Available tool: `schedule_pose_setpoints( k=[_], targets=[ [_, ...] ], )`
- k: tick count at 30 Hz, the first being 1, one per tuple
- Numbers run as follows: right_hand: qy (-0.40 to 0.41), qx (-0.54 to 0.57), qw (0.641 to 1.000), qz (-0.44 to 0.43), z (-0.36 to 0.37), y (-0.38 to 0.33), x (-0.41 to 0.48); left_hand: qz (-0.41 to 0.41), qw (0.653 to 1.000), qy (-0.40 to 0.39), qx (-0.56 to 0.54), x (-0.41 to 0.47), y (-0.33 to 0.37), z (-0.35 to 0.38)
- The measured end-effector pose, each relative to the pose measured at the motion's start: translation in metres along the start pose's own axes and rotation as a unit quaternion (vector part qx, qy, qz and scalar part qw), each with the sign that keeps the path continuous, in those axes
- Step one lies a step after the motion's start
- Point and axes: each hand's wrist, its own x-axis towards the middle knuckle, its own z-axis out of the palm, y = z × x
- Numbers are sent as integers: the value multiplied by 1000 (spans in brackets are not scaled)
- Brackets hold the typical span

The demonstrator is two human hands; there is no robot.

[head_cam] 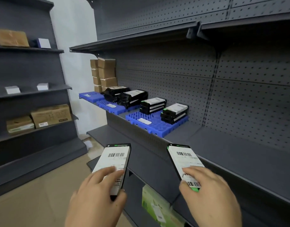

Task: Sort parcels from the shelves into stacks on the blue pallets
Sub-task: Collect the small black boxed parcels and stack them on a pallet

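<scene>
Both hands grip flat black parcels with white barcode labels: left hand [95, 194] holds one parcel [114, 163], right hand [209, 197] another [184, 158]. Beyond them, a blue plastic pallet [150, 124] on the grey metal shelf [231, 154] carries two stacks of matching parcels [173, 112].

Left hand [93, 200] and right hand [209, 195], both bare: no gloves, rings or watch visible. Short, unpainted nails show on the fingers [108, 172]. Wrists appear unsleeved, though the frame edge cuts them off.

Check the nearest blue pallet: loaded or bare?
Loaded: the nearest blue pallet carries two stacks of black parcels along its back edge; front bare.
</scene>
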Motion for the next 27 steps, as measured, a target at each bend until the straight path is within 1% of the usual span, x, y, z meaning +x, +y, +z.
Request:
schedule_pose_setpoints(
  k=[4,7,11,13,16,19,22,24,27],
  targets=[
    [16,4,1000,-9,38,-33,82,13,1000,-7,-5,94,-19,29],
    [20,0,1000,-5,58,-52,137,43,999,-15,-19,157,-28,47],
    [22,-7,1000,11,79,-73,191,53,997,-43,-22,225,-38,71],
    [20,-17,999,18,89,-79,215,65,996,-44,-33,257,-43,86],
    [27,-34,998,46,105,-90,250,93,993,-48,-49,308,-47,106],
    [54,-50,994,76,124,-98,282,125,989,-57,-56,360,-52,125],
    [85,-56,988,120,143,-106,313,185,972,-128,-73,411,-55,142],
    [102,-52,982,153,153,-112,331,212,960,-149,-105,441,-56,151],
    [130,-54,969,202,166,-119,353,242,948,-175,-110,481,-54,166]
  ],
)
